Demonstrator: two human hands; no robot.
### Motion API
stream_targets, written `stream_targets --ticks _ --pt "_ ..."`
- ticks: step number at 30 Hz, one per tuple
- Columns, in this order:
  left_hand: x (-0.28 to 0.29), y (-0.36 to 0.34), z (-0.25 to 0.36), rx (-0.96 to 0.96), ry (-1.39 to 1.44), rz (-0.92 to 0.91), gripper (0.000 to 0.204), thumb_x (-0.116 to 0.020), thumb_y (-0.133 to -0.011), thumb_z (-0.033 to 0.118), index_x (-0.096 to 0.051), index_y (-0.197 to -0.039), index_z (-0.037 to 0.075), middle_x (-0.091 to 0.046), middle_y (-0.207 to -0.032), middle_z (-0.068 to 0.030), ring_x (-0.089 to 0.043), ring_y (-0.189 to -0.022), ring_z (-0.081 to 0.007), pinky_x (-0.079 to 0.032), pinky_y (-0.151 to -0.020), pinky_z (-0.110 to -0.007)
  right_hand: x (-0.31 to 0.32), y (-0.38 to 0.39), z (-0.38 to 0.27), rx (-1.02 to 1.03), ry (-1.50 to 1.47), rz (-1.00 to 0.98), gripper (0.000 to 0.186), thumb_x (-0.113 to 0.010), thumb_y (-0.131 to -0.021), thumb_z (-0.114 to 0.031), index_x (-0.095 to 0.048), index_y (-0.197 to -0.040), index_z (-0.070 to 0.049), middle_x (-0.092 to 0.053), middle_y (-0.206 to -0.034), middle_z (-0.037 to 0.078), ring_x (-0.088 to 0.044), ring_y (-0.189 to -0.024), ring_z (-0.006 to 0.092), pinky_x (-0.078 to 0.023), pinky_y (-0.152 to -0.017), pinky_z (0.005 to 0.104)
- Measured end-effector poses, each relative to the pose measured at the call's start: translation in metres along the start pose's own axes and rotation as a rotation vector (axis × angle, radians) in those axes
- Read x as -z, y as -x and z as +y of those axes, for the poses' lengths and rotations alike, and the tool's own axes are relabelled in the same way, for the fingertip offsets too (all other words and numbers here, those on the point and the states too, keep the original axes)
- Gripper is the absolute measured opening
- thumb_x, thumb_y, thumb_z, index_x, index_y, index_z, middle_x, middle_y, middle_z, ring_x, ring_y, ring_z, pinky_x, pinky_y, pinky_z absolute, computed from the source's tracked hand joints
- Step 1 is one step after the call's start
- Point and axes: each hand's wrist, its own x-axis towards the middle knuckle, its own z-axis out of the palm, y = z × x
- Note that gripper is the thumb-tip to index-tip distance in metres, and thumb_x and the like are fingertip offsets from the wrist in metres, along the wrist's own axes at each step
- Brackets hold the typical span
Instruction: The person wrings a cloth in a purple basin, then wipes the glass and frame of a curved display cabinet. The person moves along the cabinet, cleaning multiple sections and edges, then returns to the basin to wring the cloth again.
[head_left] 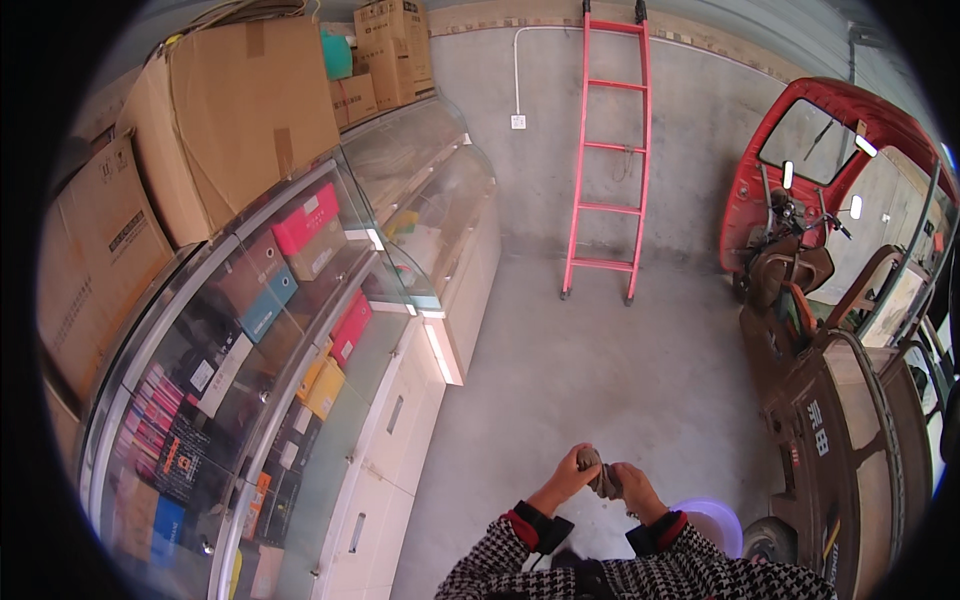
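Observation:
My left hand (568,478) and my right hand (636,486) meet low in the head view, over the concrete floor. Both grip a crumpled grey-brown cloth (600,473) between them; it looks twisted and bunched. My sleeves are black-and-white houndstooth with red and black cuffs. A pale purple basin (718,517) sits on the floor just below and to the right of my right hand, partly hidden by my arm.
A curved glass display counter (300,330) full of coloured boxes runs along the left, with cardboard cartons (240,110) stacked on top. A red ladder (608,150) leans on the back wall. A red three-wheeled vehicle (830,300) fills the right side.

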Motion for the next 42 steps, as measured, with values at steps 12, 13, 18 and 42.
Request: stream_targets --ticks 12,13,18,42 --pt "0.044 -0.12 0.096 -0.012 -0.556 -0.034 0.058 -0.057 -0.067 0.005 -0.04 -0.122 0.007 -0.054 -0.104 -0.0097 -0.053 -0.094 -0.0169 -0.043 -0.081 -0.029 0.03 -0.17 -0.094 0.212 -0.154 -0.054 0.022 -0.048 -0.088 -0.022 -0.056 -0.083 -0.002 -0.056 -0.074 0.003 -0.051 -0.064 0.0124 -0.042 -0.057 0.0263" --pt "0.051 -0.124 0.097 0.073 -0.589 -0.043 0.057 -0.056 -0.067 0.005 -0.041 -0.122 0.007 -0.056 -0.102 -0.0101 -0.055 -0.092 -0.018 -0.044 -0.08 -0.03 0.03 -0.178 -0.116 0.167 -0.238 0.019 0.02 -0.049 -0.088 -0.02 -0.056 -0.081 -0.003 -0.055 -0.073 0.003 -0.05 -0.063 0.0123 -0.041 -0.057 0.0272" --pt "0.091 -0.159 0.096 0.026 -0.837 0.021 0.049 -0.062 -0.073 0.018 -0.048 -0.12 0.011 -0.061 -0.098 -0.0113 -0.061 -0.085 -0.0255 -0.048 -0.074 -0.034 -0.005 -0.198 -0.233 0.395 -0.463 -0.307 0.018 -0.05 -0.087 -0.019 -0.055 -0.08 -0.003 -0.057 -0.076 0.005 -0.054 -0.068 0.0135 -0.045 -0.065 0.0264" --pt "0.224 -0.486 0.12 -0.241 -0.411 -0.003 0.026 -0.053 -0.086 0.022 -0.057 -0.099 -0.001 -0.062 -0.09 -0.0084 -0.058 -0.086 -0.0172 -0.046 -0.071 -0.029 -0.047 -0.517 -0.368 0.409 -0.405 -0.324 0.015 -0.05 -0.09 -0.021 -0.053 -0.09 -0.006 -0.055 -0.079 0.0 -0.052 -0.07 0.0095 -0.043 -0.063 0.0224"
